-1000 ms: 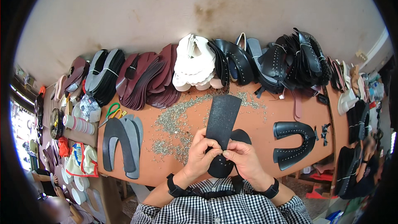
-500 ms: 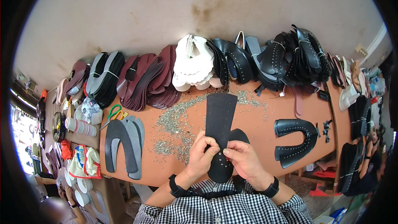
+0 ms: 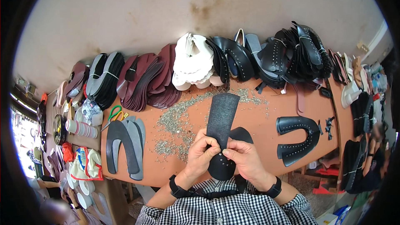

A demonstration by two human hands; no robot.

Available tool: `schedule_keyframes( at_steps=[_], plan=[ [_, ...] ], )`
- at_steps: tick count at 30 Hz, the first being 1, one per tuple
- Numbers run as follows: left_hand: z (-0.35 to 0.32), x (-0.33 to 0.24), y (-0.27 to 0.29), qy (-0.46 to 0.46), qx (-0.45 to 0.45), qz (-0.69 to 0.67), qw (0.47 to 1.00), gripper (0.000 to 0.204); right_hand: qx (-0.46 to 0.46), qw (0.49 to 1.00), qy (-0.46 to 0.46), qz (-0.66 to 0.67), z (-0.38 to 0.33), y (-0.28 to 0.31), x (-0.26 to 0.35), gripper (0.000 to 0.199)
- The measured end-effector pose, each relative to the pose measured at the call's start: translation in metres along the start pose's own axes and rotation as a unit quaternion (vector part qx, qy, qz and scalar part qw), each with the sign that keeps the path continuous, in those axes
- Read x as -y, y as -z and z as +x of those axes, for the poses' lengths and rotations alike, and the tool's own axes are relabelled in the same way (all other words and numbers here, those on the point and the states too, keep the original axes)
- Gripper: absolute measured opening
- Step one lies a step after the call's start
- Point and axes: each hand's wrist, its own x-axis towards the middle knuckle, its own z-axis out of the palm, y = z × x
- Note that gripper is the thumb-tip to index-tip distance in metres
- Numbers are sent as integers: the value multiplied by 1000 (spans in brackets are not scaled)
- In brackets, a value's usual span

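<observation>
A black U-shaped shoe upper (image 3: 223,114) is held up over the table's near edge, one long arm pointing away from me. My left hand (image 3: 201,152) pinches its left edge between thumb and fingers. Opposite, my right hand (image 3: 245,156) grips the other side, thumb beside a row of small metal studs. More studs show on the curved part just below my thumbs. Behind my hands lie loose silver studs (image 3: 170,146), strewn over the brown tabletop (image 3: 254,116). Whether a stud sits between my fingertips cannot be made out.
To the right rests a studded black upper (image 3: 311,141). Unstudded black and grey uppers (image 3: 123,148) lie left, near green-handled scissors (image 3: 114,113). Along the wall stand bundles of maroon uppers (image 3: 143,83), white uppers (image 3: 193,60) and black studded uppers (image 3: 308,54). Another person (image 3: 75,204) sits lower left.
The upper has tilted slightly in my hands, so its surface catches more light. Both hands keep their hold in nearly the same place.
</observation>
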Motion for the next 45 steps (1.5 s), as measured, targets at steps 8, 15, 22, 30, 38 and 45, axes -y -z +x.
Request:
schedule_keyframes(
  at_steps=[8,15,22,30,38,45],
  plan=[
    [-1,8,4,54,-4,-59,997,15,-5,1000,4,-21,4,1,-2,14],
    [2,9,1,119,-18,-183,976,15,-24,1000,-20,-6,7,2,-2,12],
    [4,15,3,134,-40,-178,974,12,-31,998,-23,-46,10,3,-3,11],
    [-4,24,2,144,-95,-226,959,39,-30,983,-11,-178,11,5,-4,10],
    [-2,28,-2,157,-75,-215,961,46,-9,972,100,-214,1,8,-1,14],
    [-7,31,-8,201,-72,-315,925,43,-45,983,34,-176,8,17,-11,7]
  ],
)
